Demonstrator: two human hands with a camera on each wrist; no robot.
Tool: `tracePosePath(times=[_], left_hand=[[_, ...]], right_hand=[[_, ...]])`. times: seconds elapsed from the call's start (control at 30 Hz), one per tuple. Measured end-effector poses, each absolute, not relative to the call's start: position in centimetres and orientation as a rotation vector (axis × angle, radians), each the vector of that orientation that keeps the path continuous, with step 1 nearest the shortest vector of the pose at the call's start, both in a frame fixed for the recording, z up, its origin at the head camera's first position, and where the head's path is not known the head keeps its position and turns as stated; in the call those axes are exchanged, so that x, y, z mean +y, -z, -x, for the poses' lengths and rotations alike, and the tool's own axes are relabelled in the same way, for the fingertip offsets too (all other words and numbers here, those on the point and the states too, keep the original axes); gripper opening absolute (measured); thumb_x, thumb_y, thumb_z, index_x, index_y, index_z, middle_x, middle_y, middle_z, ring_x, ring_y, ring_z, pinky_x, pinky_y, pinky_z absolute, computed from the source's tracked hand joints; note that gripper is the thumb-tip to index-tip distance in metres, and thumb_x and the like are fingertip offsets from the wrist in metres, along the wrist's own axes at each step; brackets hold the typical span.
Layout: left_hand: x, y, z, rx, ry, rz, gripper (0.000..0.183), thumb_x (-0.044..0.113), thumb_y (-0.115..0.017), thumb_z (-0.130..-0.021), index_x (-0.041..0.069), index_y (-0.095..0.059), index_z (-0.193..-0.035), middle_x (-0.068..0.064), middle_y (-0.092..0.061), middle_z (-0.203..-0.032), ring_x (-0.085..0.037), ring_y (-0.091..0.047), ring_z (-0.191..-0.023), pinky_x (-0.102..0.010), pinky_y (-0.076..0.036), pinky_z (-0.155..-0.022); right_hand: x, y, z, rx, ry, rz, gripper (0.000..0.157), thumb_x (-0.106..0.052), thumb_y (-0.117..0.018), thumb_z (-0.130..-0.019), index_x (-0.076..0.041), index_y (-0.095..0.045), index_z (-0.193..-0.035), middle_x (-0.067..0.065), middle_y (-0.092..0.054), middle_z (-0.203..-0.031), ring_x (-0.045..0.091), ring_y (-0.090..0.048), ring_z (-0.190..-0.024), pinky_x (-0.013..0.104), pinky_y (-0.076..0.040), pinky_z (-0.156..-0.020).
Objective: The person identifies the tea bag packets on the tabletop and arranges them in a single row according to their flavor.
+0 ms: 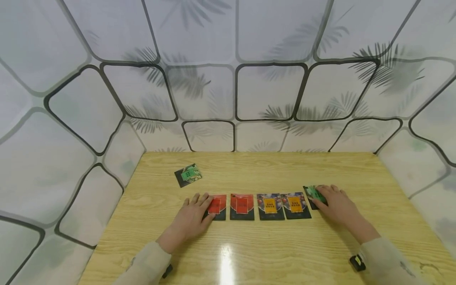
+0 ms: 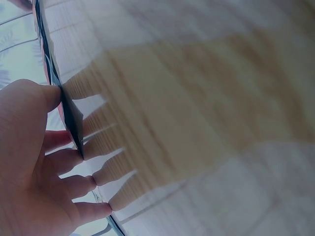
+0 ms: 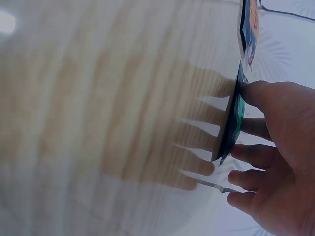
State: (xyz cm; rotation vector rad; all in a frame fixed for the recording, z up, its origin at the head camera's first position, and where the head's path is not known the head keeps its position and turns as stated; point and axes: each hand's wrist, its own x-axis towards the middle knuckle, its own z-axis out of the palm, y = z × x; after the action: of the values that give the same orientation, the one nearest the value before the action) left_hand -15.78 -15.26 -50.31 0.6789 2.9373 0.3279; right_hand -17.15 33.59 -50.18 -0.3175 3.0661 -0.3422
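Observation:
Five small flat packets lie in a row on the wooden table. At the row's left end, my left hand (image 1: 193, 217) rests on a red-and-black packet (image 1: 221, 202), thumb on its near part and fingers over its left side. The left wrist view has the thumb and fingertips touching this packet (image 2: 73, 120). Over at the right end, my right hand (image 1: 336, 203) touches a green-and-black packet (image 1: 310, 194) with thumb and fingers, partly covering it. Seen from the right wrist, that green packet (image 3: 231, 118) lies under the thumb and nearest fingertips.
Between the hands are a second red packet (image 1: 242, 206) and two orange-and-blue packets, one left (image 1: 270, 206) and one right (image 1: 296, 205). Another green packet (image 1: 188, 174) lies tilted at the back left. Patterned fabric walls (image 1: 270, 93) enclose the table (image 1: 267, 245) at back and sides.

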Motion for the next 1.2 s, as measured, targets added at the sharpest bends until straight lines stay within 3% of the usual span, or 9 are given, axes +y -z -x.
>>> tracePosePath(times=[1.2], left_hand=[[-15.2, 50.3, 15.8, 2.944, -0.334, -0.676, 0.062, 0.043, -0.054, -0.110, 0.008, -0.045, -0.160, -0.019, -0.045, -0.164, -0.049, -0.041, -0.151, -0.070, -0.036, -0.119]], right_hand=[[33.5, 50.3, 14.8, 3.099, 0.385, 0.309, 0.057, -0.034, -0.066, -0.105, 0.006, -0.058, -0.145, 0.039, -0.052, -0.148, 0.067, -0.041, -0.137, 0.078, -0.034, -0.111]])
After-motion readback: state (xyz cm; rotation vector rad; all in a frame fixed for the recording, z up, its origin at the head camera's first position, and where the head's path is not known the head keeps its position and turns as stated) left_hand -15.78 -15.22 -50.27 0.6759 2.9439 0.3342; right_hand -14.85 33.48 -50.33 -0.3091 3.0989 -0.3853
